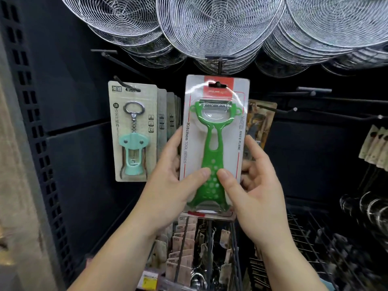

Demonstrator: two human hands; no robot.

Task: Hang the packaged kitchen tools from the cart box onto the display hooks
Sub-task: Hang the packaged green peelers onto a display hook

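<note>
Both hands [168,183] [258,192] grip peeler package [216,143]; fingers partly hidden behind it.

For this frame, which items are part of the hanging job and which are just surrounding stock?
Part of the job:
- green peeler pack, held up at the display
- left hand and right hand, both gripping the pack
- display hook just above the pack's hang hole

Surrounding stock:
- corkscrew packs, already hanging
- wire skimmers overhead
- ladles at right
</note>
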